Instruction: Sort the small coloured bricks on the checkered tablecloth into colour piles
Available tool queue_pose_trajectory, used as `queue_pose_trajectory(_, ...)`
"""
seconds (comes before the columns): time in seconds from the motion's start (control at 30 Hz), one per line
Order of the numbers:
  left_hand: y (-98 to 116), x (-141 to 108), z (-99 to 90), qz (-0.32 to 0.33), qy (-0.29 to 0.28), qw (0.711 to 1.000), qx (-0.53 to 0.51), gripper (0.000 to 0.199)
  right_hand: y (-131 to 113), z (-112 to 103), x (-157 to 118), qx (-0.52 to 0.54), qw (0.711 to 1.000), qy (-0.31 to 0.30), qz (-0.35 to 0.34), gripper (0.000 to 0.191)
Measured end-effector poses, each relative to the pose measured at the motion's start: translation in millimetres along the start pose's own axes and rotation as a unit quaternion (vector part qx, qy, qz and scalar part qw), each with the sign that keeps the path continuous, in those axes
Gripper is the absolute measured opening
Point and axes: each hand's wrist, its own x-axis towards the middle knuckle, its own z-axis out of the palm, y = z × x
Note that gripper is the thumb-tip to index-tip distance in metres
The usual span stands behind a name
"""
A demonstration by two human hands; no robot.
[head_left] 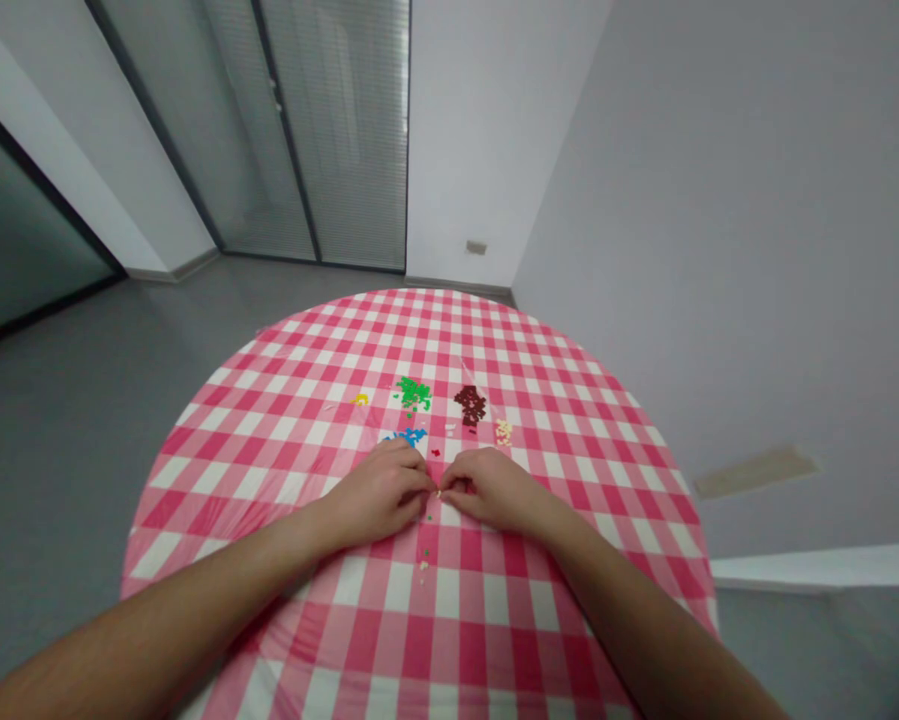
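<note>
Near the middle of the checked tablecloth, my left hand (381, 492) and my right hand (494, 488) meet at the fingertips. A tiny cream piece (438, 492) shows between them. The fingers of both hands are pinched together; what the left fingertips hold is too small to make out. My right fingertips are at the cream piece. Blue pieces (411, 437) lie just beyond my left hand, partly covered by it. A small red piece (435, 453) sits beyond the fingertips. Tiny green (427, 552) and cream pieces (423, 567) lie on the near side.
Farther back on the round table (389, 600) are a green pile (414, 393), a dark brown pile (470, 404), yellow pieces (360, 399) and cream pieces (503, 432). White pieces (450, 429) lie between. A wall (719, 250) stands at the right.
</note>
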Motion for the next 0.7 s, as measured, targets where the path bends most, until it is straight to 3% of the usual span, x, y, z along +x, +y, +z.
queue_pose_trajectory(0.7, 0.1, 0.5, -0.3, -0.009, -0.005, 1.000, 0.021, 0.018, 9.2, -1.1, -0.5, -0.016, 1.000, -0.001, -0.012, 0.015)
